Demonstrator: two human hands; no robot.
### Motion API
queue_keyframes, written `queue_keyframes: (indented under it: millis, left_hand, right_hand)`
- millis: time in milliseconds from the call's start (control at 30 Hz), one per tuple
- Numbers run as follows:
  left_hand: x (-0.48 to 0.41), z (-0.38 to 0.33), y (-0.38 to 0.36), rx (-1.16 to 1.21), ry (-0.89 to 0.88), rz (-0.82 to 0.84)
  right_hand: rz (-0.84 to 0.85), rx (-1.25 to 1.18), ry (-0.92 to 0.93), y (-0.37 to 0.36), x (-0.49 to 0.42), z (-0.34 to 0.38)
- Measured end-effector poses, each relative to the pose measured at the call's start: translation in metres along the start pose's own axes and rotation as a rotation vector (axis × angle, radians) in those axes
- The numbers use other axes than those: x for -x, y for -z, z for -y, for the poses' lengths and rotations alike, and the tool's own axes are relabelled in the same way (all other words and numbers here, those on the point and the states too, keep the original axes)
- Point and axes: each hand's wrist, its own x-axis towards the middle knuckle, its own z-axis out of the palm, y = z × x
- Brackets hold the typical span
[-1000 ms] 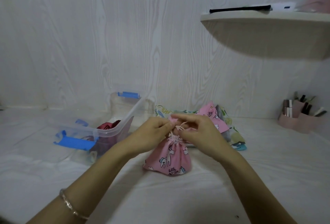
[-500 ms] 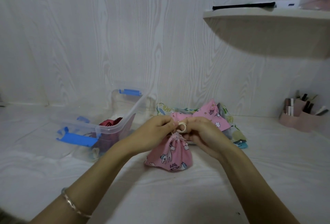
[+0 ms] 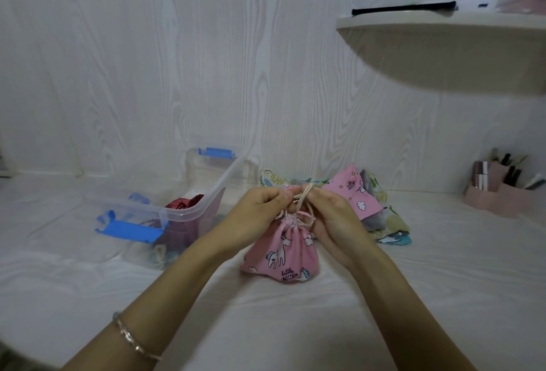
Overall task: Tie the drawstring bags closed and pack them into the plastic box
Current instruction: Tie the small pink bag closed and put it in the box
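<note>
A pink unicorn drawstring bag stands on the white surface in front of me, its neck cinched. My left hand and my right hand meet just above the neck, and each pinches the pale drawstring, which loops between the fingertips. The clear plastic box with blue latches sits to the left, with a dark red bag inside. A pile of other bags, pink and patterned, lies behind my right hand.
A pink organiser with small items stands at the far right by the wall. A rounded shelf juts out overhead on the right. A wood-grain wall closes the back.
My hands stayed at the bag's neck and kept working the drawstring; the cord loop now sits a little higher between my fingertips.
</note>
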Motion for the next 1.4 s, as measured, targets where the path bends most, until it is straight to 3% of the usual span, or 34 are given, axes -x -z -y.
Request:
queue_keyframes:
  millis: [233,367,433,600,733,833,900,967,1100,1200,1267,1400]
  left_hand:
    - [-0.003,0.009,0.006,-0.148,-0.098,-0.222]
    - [-0.004,0.015,0.009,-0.150,-0.053,-0.331]
    - [-0.005,0.017,0.008,-0.007,0.018,-0.364]
    - [-0.008,0.014,-0.001,0.759,0.122,-0.308]
    - [-0.009,0.018,-0.001,0.904,0.175,-0.362]
    - [-0.009,0.017,-0.008,0.719,0.125,-0.436]
    - [-0.012,0.016,-0.007,0.326,0.026,-0.441]
    - [-0.017,0.012,-0.001,-0.064,-0.132,-0.386]
    - [-0.034,0.002,0.009,-0.467,-0.243,-0.278]
    - [-0.039,0.010,0.011,-0.597,-0.255,-0.389]
    - [-0.034,0.018,0.012,-0.489,-0.234,-0.431]
    - [-0.018,0.025,0.014,-0.194,-0.067,-0.184]
  right_hand:
    - [-0.140,-0.392,-0.066,-0.002,-0.001,0.005]
    - [-0.217,-0.442,-0.015,-0.004,0.000,0.009]
    - [-0.245,-0.400,0.015,-0.003,-0.001,0.008]
    - [-0.284,-0.334,0.059,-0.005,-0.004,0.001]
    - [-0.254,-0.204,0.063,0.000,-0.003,-0.001]
    - [-0.190,0.244,0.035,0.000,-0.003,0.002]
    - [-0.106,0.631,0.073,-0.003,-0.005,0.010]
    - [0.001,0.847,0.057,-0.010,-0.007,0.018]
    - [0.160,0.798,-0.079,-0.019,-0.008,0.029]
    - [0.164,0.758,-0.080,-0.013,-0.008,0.027]
    - [0.128,0.672,-0.105,-0.009,-0.007,0.026]
    - [0.058,0.487,-0.183,-0.002,-0.008,0.020]
